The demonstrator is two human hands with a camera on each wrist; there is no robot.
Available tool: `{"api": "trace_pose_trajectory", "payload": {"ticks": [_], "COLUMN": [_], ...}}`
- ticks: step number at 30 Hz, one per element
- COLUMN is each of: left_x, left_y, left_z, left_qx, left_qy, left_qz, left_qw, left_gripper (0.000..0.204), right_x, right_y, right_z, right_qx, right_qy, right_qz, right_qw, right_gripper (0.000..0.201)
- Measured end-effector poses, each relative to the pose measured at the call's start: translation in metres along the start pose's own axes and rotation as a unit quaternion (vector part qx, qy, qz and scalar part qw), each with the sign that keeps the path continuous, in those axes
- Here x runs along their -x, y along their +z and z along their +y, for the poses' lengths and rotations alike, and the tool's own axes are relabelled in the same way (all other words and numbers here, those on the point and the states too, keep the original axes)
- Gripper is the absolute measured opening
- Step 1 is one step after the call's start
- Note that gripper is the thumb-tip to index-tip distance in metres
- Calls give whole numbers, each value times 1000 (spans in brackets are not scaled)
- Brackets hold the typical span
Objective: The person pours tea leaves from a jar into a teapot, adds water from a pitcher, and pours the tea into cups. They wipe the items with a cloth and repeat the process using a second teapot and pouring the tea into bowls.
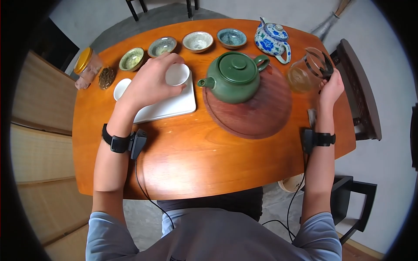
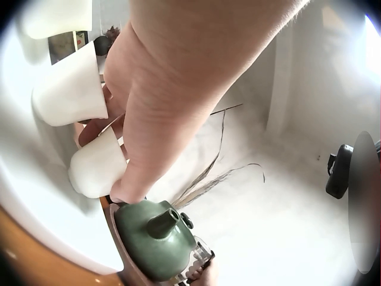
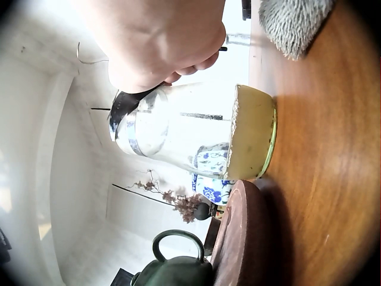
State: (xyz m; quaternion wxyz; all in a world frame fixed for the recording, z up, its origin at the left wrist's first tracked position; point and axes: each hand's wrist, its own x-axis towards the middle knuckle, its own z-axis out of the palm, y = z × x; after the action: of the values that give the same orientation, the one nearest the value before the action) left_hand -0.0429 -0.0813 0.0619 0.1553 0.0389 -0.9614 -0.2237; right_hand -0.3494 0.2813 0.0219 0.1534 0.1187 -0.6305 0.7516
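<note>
My left hand (image 1: 150, 78) spans a small white cup (image 1: 177, 75), thumb on its near side and fingers on the far side. The cup is right at the white tray (image 1: 185, 103). Two more white cups show in the left wrist view, one of them (image 2: 70, 86) close beside the held cup. On the right, my right hand (image 1: 333, 86) grips the black handle of a glass pitcher (image 3: 184, 122). Cloudy yellowish tea (image 3: 253, 134) fills the pitcher's lower part, and its base is right at the tabletop.
A green teapot (image 1: 237, 82) stands on a round reddish-brown board (image 1: 265, 119) between the hands. Several glazed bowls (image 1: 198, 41) line the far side. A blue-and-white teapot (image 1: 272, 41) stands at the back right, a yellow-lidded jar (image 1: 88, 65) at far left. A grey brush-like thing (image 3: 294, 24) lies near the pitcher.
</note>
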Motion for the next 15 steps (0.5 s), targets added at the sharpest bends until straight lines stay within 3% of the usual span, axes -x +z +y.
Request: {"api": "trace_pose_trajectory", "payload": {"ticks": [15], "left_x": [2], "left_y": [-3], "left_z": [4], "left_qx": [28], "left_qy": [-11], "left_qz": [-8], "left_qw": [1000], "left_gripper": [51], "right_x": [0], "right_y": [-2], "right_z": [1], "right_qx": [-16], "right_qy": [-1], "right_qz": [-11], "right_qw": [1000], "right_gripper": [25]}}
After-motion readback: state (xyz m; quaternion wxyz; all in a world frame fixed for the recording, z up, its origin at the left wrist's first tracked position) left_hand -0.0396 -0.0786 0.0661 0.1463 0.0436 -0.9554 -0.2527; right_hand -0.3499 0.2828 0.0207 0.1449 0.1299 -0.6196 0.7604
